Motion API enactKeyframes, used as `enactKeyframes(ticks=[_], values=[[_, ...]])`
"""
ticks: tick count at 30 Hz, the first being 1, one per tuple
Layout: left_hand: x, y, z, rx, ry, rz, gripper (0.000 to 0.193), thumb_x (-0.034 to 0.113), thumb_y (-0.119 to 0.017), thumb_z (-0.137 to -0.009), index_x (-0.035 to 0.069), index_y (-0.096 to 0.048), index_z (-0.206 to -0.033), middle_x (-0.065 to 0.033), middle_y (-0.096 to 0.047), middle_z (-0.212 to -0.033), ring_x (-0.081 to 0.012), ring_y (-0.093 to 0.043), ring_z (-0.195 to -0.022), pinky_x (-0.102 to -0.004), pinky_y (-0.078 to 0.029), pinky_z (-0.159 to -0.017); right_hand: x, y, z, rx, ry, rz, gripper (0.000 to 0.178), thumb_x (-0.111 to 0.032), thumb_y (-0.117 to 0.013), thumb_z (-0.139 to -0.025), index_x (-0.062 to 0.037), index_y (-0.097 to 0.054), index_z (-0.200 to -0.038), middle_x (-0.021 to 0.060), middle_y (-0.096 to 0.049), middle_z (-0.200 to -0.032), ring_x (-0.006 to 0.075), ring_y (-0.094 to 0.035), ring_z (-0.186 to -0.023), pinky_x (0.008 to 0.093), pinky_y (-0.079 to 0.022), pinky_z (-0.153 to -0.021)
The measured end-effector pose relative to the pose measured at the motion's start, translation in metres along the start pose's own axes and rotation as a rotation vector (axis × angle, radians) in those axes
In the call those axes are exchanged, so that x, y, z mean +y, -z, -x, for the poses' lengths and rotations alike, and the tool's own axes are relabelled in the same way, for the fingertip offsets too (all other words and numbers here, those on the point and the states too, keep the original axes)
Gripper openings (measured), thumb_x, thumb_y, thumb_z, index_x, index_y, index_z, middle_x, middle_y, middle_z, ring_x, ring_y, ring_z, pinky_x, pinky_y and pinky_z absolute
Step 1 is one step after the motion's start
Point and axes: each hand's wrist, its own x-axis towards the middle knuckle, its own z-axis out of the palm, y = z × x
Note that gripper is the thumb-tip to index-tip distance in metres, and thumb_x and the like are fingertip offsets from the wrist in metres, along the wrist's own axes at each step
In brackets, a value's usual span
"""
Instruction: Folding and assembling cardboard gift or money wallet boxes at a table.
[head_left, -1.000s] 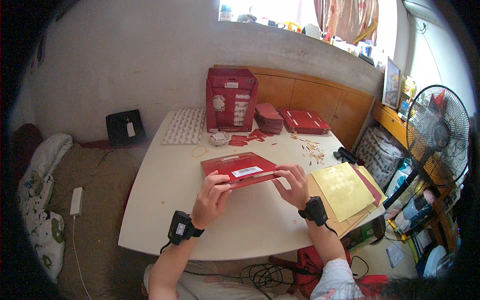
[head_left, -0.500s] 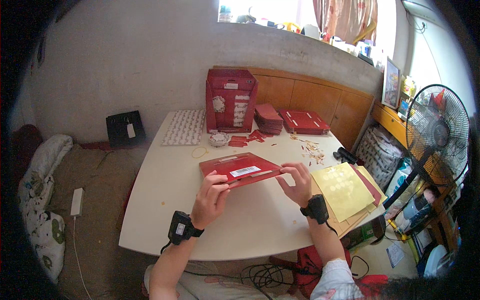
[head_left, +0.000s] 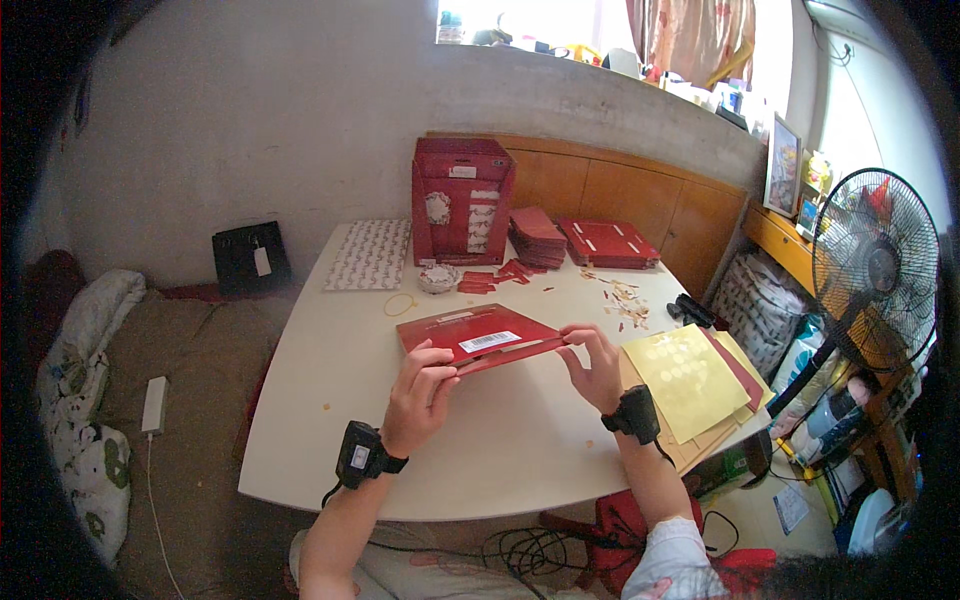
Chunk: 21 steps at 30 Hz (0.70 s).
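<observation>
A flat red cardboard piece (head_left: 436, 335) with a white barcode label (head_left: 488, 342) is tilted up over the middle of the white table (head_left: 330, 440). At its lower left edge my left hand (head_left: 417, 392) pinches it, fingers on the near side. My right hand (head_left: 596, 370) is closed on its right corner between thumb and forefinger. A narrow slit or flap runs along the near edge; what lies inside cannot be made out. Both wrists wear black straps.
Beyond stand a red display box (head_left: 465, 205), stacked red cards (head_left: 537, 238) and red boards (head_left: 610, 243). A white patterned sheet (head_left: 368, 255) lies far left, near a roll of tape (head_left: 438, 278). Yellow sticker sheets (head_left: 685, 380) lie right, by paper scraps (head_left: 625, 302). A fan (head_left: 880, 265) stands beyond.
The red cardboard piece has shifted very slightly, with my right fingers a little changed at its corner. Otherwise both hands keep their places.
</observation>
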Motion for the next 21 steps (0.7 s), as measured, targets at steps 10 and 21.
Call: enactKeyframes(ticks=[10, 21], values=[[0.002, 0.000, -0.003, 0.014, 0.018, 0.001, 0.020, 0.000, -0.068, -0.080, 0.003, -0.055, -0.094, -0.0129, -0.058, -0.102, -0.0304, -0.060, -0.098, -0.0481, -0.047, -0.097, 0.004, -0.002, 0.001, 0.022, -0.028, -0.061, 0.020, -0.002, -0.069, -0.081, -0.0019, -0.052, -0.091, 0.0133, -0.062, -0.092, 0.0258, -0.064, -0.078, 0.0326, -0.052, -0.068], [-0.003, 0.009, -0.001, 0.086, 0.037, -0.224, 0.025, 0.006, -0.073, -0.076, 0.006, -0.053, -0.092, -0.0125, -0.059, -0.100, -0.0292, -0.060, -0.091, -0.0412, -0.051, -0.080, 0.006, 0.001, 0.002, 0.079, -0.045, 0.003, 0.019, -0.004, -0.069, -0.083, -0.0024, -0.052, -0.091, 0.0130, -0.063, -0.092, 0.0251, -0.064, -0.077, 0.0327, -0.053, -0.068]])
